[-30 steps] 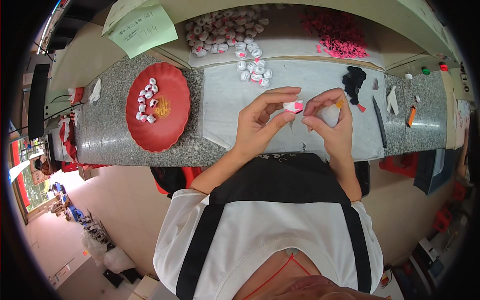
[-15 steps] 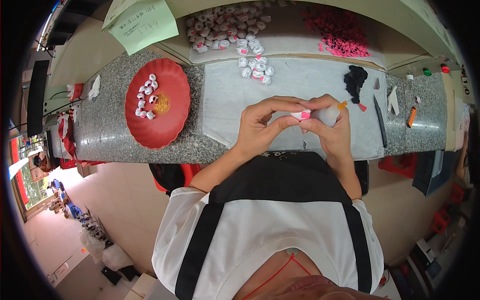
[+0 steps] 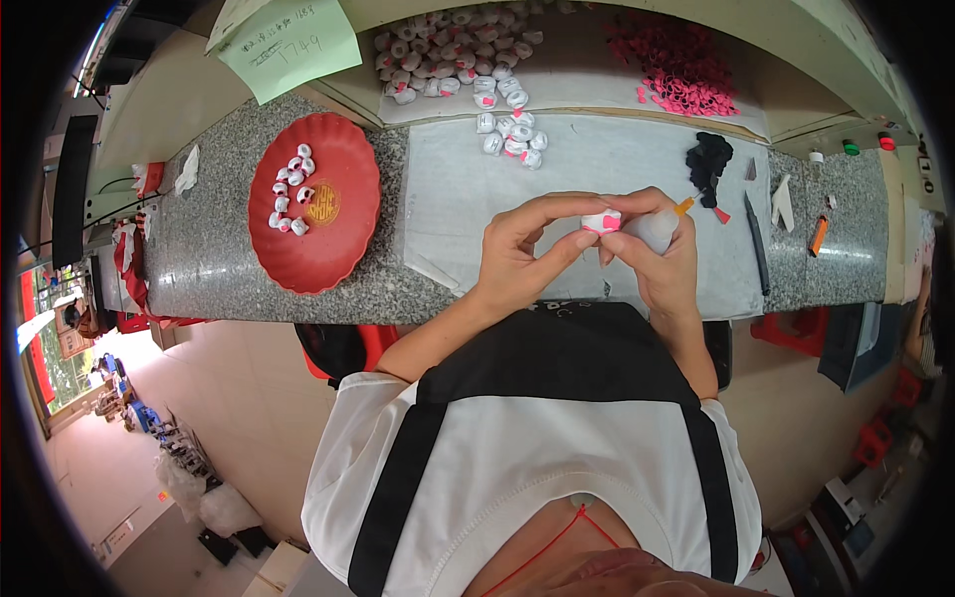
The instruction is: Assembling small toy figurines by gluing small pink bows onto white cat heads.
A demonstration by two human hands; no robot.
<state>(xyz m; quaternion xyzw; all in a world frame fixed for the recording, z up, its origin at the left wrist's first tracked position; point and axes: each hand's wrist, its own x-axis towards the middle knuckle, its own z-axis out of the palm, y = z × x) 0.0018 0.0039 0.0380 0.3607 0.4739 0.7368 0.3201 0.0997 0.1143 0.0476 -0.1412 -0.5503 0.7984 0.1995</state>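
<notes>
Between my two hands, above the white sheet (image 3: pixel 448 189), is a small rounded white piece with pink patches (image 3: pixel 601 221). My left hand (image 3: pixel 512 247) pinches it between thumb and fingertips. A translucent squeeze bottle (image 3: pixel 654 232) with an orange nozzle (image 3: pixel 685 205) lies in the grip of my right hand (image 3: pixel 668 274), its nozzle pointing away from the piece. My right thumb and fingertips also touch the piece's right side. Several similar white and pink pieces (image 3: pixel 515 134) rest on the far part of the sheet.
On the left stands a red scalloped plate (image 3: pixel 343 254) with several white pieces. The shelf holds a heap of white pieces (image 3: pixel 453 50) and a pile of pink parts (image 3: pixel 681 75). A black cloth (image 3: pixel 708 159), a dark pen-like tool (image 3: pixel 756 242) and an orange-handled item (image 3: pixel 819 235) lie right.
The piece has turned slightly in my fingers and risen a little, showing more of its white and pink surface. Both hands keep their hold.
</notes>
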